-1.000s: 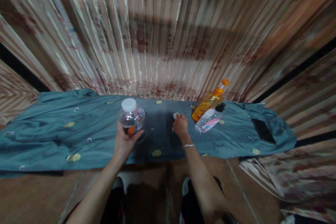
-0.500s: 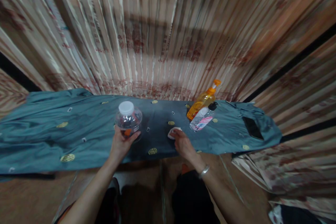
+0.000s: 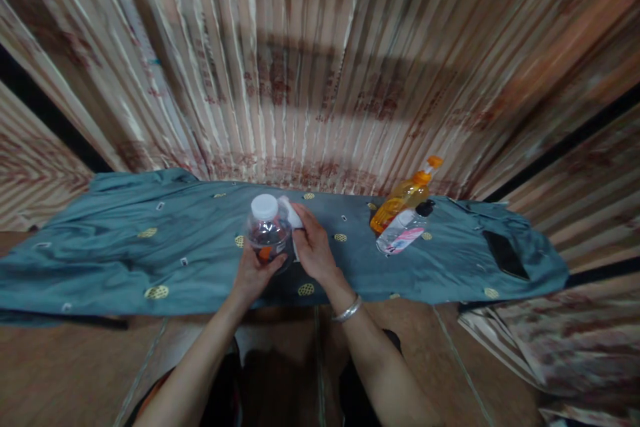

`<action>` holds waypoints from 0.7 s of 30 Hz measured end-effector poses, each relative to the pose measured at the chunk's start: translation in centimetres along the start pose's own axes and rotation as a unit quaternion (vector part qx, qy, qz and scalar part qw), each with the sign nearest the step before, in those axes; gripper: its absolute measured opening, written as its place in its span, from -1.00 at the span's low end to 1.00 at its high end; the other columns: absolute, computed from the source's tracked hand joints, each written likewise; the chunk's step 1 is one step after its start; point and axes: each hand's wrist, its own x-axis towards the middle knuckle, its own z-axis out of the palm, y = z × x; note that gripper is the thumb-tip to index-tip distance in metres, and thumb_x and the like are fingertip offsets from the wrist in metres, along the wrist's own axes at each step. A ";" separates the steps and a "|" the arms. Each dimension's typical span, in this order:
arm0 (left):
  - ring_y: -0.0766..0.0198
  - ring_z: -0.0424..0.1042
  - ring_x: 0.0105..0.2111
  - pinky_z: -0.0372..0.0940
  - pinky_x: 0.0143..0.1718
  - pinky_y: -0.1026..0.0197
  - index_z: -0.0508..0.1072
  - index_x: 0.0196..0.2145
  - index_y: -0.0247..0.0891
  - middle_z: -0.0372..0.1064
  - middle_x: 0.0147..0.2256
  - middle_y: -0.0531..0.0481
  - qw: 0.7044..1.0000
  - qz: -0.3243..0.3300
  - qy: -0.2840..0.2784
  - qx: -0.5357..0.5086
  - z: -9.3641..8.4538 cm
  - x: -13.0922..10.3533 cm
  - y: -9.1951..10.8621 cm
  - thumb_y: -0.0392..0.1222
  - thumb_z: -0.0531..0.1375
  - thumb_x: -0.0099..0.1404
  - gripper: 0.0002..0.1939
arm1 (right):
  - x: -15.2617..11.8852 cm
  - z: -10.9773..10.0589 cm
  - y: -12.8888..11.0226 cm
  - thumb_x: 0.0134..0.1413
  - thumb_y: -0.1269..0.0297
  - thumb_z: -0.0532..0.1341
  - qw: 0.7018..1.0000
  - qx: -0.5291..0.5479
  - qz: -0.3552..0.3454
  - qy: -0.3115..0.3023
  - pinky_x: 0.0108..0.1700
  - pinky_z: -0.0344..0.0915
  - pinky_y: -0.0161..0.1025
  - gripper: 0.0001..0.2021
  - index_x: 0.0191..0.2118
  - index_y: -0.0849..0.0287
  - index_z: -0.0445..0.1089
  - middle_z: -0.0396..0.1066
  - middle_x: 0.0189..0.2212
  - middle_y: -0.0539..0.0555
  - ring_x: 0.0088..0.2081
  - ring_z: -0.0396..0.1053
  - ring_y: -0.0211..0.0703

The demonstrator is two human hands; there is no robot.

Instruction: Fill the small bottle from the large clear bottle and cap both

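My left hand [image 3: 256, 272] is closed round the lower part of a clear plastic jar [image 3: 270, 233] with a white lid [image 3: 265, 207]. The jar stands upright, and an orange patch shows low on its side. In my right hand [image 3: 313, 240] is a folded white cloth or tissue [image 3: 291, 213]; which of the two I cannot tell. The cloth is against the right side of the jar, near its shoulder. My right fingers are partly hidden behind it.
To the right, an orange pump bottle [image 3: 400, 205] and a clear bottle with a black cap [image 3: 404, 232] stand close together. Farther right lies a black phone [image 3: 505, 255]. A teal patterned cloth [image 3: 195, 273] covers the narrow table, with a pleated curtain [image 3: 300, 80] behind.
My right hand has lifted the white cloth off the table and brought it left to the jar's side. The view has shifted slightly; my left hand keeps hold of the jar.
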 end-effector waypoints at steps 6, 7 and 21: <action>-0.04 0.41 0.06 0.19 0.17 -0.14 0.20 0.10 -0.23 0.39 0.05 -0.22 0.999 -0.021 -0.009 -0.049 0.1 -0.5 0.6 -0.16 0.32 -0.09 -0.23 | -5.0 1.7 5.5 -0.11 0.55 0.05 0.983 -0.002 0.179 -0.047 0.20 0.28 -0.03 -0.46 0.04 0.10 0.42 0.50 0.00 0.04 0.06 0.43 -0.09; -0.04 0.42 0.05 0.22 0.15 -0.14 0.20 0.10 -0.22 0.39 0.05 -0.22 0.998 -0.026 -0.013 -0.056 0.1 -0.6 0.7 -0.16 0.31 -0.08 -0.24 | -5.1 1.6 5.1 -0.10 0.55 0.05 0.982 0.013 0.184 -0.045 0.20 0.28 -0.04 -0.46 0.03 0.10 0.43 0.51 -0.01 0.03 0.05 0.44 -0.10; -0.04 0.44 0.00 0.27 0.11 -0.11 0.22 0.06 -0.19 0.43 -0.01 -0.15 0.996 -0.048 0.015 -0.073 -0.4 -0.7 0.3 -0.09 0.44 -0.15 -0.18 | -4.9 2.5 4.2 0.02 0.53 0.00 0.995 -0.013 0.093 -0.029 0.27 0.21 -0.10 -0.40 0.21 0.11 0.27 0.37 0.16 0.07 0.18 0.33 -0.16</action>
